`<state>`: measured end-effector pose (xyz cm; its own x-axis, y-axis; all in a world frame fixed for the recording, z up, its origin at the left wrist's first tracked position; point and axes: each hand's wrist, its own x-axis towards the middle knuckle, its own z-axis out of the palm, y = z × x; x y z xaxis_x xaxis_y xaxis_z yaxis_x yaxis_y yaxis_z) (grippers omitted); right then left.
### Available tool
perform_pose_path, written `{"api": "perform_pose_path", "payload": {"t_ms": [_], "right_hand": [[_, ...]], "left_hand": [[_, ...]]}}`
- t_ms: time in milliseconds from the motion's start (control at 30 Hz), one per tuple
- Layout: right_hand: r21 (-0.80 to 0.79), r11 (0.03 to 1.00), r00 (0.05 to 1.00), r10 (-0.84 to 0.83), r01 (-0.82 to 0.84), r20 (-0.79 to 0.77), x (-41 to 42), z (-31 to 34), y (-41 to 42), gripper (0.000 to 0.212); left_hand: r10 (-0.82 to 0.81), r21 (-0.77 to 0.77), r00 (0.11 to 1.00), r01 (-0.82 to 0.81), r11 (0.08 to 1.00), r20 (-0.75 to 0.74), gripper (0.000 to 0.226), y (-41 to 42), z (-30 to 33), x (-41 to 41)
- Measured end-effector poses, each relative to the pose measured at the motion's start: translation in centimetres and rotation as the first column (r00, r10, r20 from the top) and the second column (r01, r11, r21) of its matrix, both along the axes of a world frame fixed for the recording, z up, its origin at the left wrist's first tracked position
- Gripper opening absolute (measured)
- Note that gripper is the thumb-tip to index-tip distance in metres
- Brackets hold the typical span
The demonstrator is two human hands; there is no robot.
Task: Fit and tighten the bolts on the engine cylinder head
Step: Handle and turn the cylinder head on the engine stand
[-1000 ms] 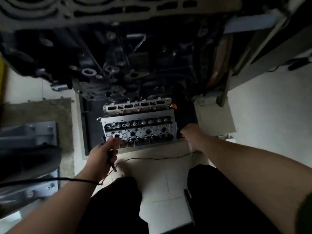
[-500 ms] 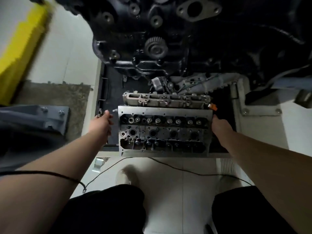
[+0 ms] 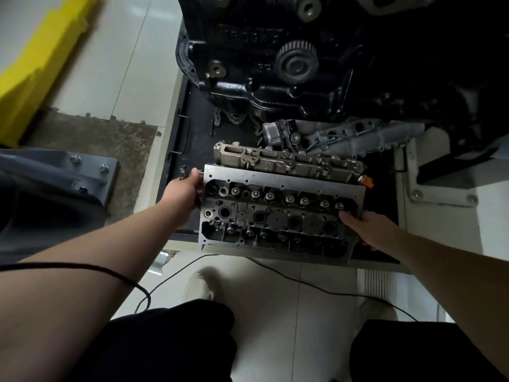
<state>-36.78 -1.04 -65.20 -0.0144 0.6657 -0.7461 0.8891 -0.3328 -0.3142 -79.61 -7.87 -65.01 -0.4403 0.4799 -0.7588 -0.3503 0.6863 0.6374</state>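
A grey metal cylinder head (image 3: 278,216), with rows of valve springs and round bores, lies on a black tray (image 3: 192,133) at floor level below me. My left hand (image 3: 184,193) grips its left end, fingers curled round the edge. My right hand (image 3: 369,228) holds the right end, thumb on top and fingers underneath. The head sits slightly skewed, its right end nearer to me. A second, narrower casting (image 3: 286,162) lies just behind it. No loose bolts are plainly visible.
A big black engine block (image 3: 289,59) with a toothed pulley hangs over the back of the tray. A grey intake part (image 3: 344,136) lies behind the castings. A yellow bin (image 3: 41,59) stands far left, a grey steel bracket (image 3: 55,177) at left. A black cable (image 3: 275,271) crosses the tiled floor by my feet.
The camera has come closer and lower. Both hands now clasp the ends of the cylinder head, and its right end has swung toward me.
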Motion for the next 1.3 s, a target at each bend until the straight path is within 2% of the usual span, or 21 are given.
{"api": "perform_pose_path", "payload": {"t_ms": [133, 200, 367, 433, 500, 567, 667, 767, 867, 933, 1033, 1167, 1300], "right_hand": [[-0.005, 1.0, 0.997, -0.002, 0.003, 0.08, -0.7, -0.7, 0.4, 0.064], [-0.021, 0.999, 0.995, -0.027, 0.029, 0.098, -0.6, -0.8, 0.5, 0.069], [-0.02, 0.998, 0.992, -0.064, 0.067, 0.113, -0.4, -0.5, 0.5, 0.104], [-0.038, 0.997, 0.993, -0.065, 0.07, 0.102, -0.6, -0.4, 0.4, 0.105], [-0.061, 0.996, 0.992, -0.063, 0.069, 0.107, -0.9, -0.2, 0.4, 0.102], [-0.075, 0.995, 0.991, -0.054, 0.063, 0.123, -0.9, -0.1, 0.7, 0.1], [-0.084, 0.994, 0.991, -0.055, 0.065, 0.124, -0.8, 0.2, 0.7, 0.1], [-0.051, 0.998, 0.995, -0.032, 0.037, 0.09, -0.7, 0.0, 0.6, 0.108], [-0.01, 1.0, 0.997, -0.003, 0.004, 0.084, -0.7, 0.4, 0.2, 0.111], [0.008, 1.0, 0.996, 0.001, -0.002, 0.085, -0.7, 0.4, 0.2, 0.113], [0.03, 1.0, 0.998, 0.006, -0.008, 0.066, -0.4, 0.8, 0.0, 0.105], [0.102, 0.994, 0.996, 0.038, -0.046, 0.08, -0.2, 1.7, 0.4, 0.091], [0.156, 0.983, 0.993, 0.088, -0.1, 0.08, 0.2, 2.5, 0.8, 0.083]], "left_hand": [[0.019, 0.013, 0.998, -0.018, 1.0, -0.065, 0.041, 1.5, -0.1, -0.4], [0.002, -0.027, 0.997, -0.004, 1.0, -0.08, 0.039, 2.2, -0.3, -0.7], [-0.122, -0.16, 0.976, 0.093, 0.983, -0.179, 0.034, 2.7, -0.9, -1.7], [-0.137, -0.175, 0.985, 0.117, 0.978, -0.109, 0.03, 2.6, -1.1, -1.8], [-0.1, -0.127, 0.995, 0.097, 0.987, -0.02, 0.027, 2.7, -1.0, -1.5], [-0.106, -0.089, 0.994, 0.102, 0.991, -0.036, 0.024, 3.0, -1.3, -1.0], [-0.134, -0.126, 0.983, 0.118, 0.985, -0.127, 0.024, 3.4, -1.7, -0.3], [-0.038, -0.155, 0.996, 0.025, 0.988, -0.081, 0.027, 3.8, -2.2, -0.1], [0.034, -0.146, 0.997, -0.044, 0.988, -0.072, 0.012, 4.0, -2.7, 0.2], [0.089, -0.128, 0.993, -0.098, 0.987, -0.075, 0.01, 4.0, -2.8, 0.3], [0.105, -0.105, 0.991, -0.113, 0.988, -0.076, 0.012, 3.6, -2.5, 0.5], [0.085, -0.094, 0.985, -0.1, 0.991, -0.153, 0.008, 2.6, -2.7, 0.9], [-0.037, -0.096, 0.968, 0.013, 0.995, -0.249, 0.014, 2.1, -2.0, 1.2]]}}
